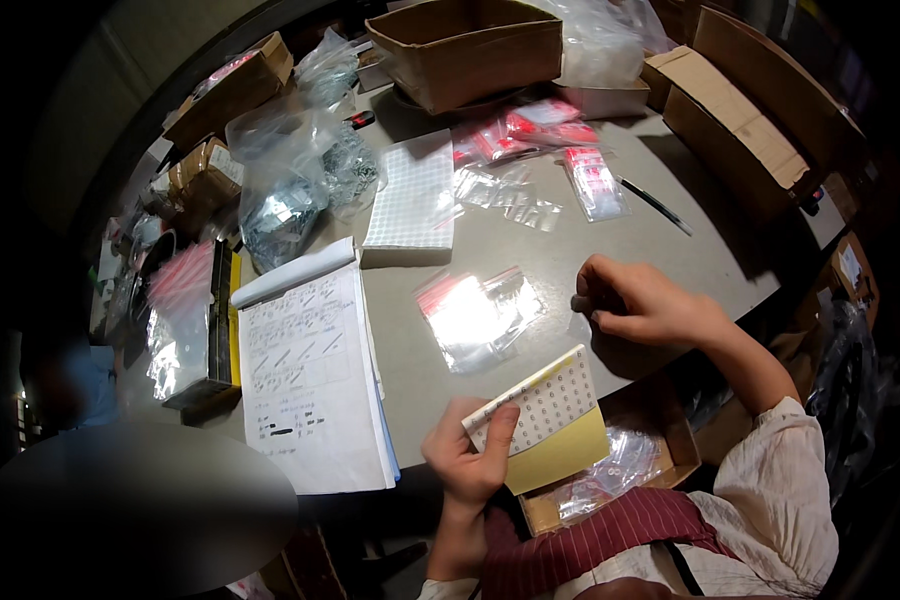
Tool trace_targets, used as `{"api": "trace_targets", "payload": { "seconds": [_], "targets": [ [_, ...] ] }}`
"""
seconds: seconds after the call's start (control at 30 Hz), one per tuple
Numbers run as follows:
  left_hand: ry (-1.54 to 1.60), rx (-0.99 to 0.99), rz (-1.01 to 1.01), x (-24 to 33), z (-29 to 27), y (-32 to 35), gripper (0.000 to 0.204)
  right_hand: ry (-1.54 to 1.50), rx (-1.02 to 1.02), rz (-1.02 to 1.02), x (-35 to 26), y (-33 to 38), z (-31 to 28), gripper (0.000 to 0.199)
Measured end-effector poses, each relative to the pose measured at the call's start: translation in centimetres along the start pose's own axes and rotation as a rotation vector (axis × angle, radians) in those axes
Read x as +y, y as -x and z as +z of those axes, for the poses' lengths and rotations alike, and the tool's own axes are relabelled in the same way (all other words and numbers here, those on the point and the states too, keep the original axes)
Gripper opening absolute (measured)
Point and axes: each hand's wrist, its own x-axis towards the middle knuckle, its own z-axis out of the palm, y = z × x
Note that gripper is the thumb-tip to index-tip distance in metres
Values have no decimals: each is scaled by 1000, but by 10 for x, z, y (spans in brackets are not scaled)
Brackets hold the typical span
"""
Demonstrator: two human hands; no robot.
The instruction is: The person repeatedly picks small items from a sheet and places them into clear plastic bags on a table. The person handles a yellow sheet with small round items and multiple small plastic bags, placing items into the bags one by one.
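Sticker sheet held, small item pinched

Left hand (467, 462) gripping dotted sticker sheet (548, 408) by lower-left corner, long axis slanting up-right toward right hand (642, 303). Right hand closed around small dark object (582, 303), resting on table (530, 250) just above sheet. Clear zip bag (478, 316) lying between.

Packing workshop: cardboard boxes (470, 45), zip bags (480, 315) crowd the table (530, 250).

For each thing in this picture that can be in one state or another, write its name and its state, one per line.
Left hand: shut on the sticker sheet pad, tilted up.
Right hand: curled on the table; what it holds is hidden.
Clear bags: flat on table.
Notepad: open, pages folded back.
Big cardboard box: open.
Small box below the pad: open, bags inside.
Pen: lying flat.
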Motion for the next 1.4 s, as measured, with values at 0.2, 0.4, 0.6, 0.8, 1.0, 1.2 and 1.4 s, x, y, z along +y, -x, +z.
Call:
{"api": "trace_targets", "payload": {
  "seconds": [0.2,0.4,0.6,0.8,1.0,1.2,1.4],
  "targets": [
    [-16,-21,0,-6,-5,3,13,392,70,25,-15,-4,7,37],
    [-15,-23,12,-4,-5,0,13,337,-146,-4,-33,-49,-22,33],
    [44,-150,-85,-7,-4,-7,13,128,-279,-44,-29,-95,7,28],
    [55,-131,-65,-1,-7,-6,12,450,-99,-20,-17,-96,15,35],
    [225,-31,-89,1,-13,-1,12,288,-70,-298,2,-70,-5,37],
    [379,5,-119,-2,-16,4,10,-113,-179,-323,7,29,11,32],
    [448,-76,-184,0,-9,-5,15,-709,-177,-53,-22,80,11,26]
  ]
}}
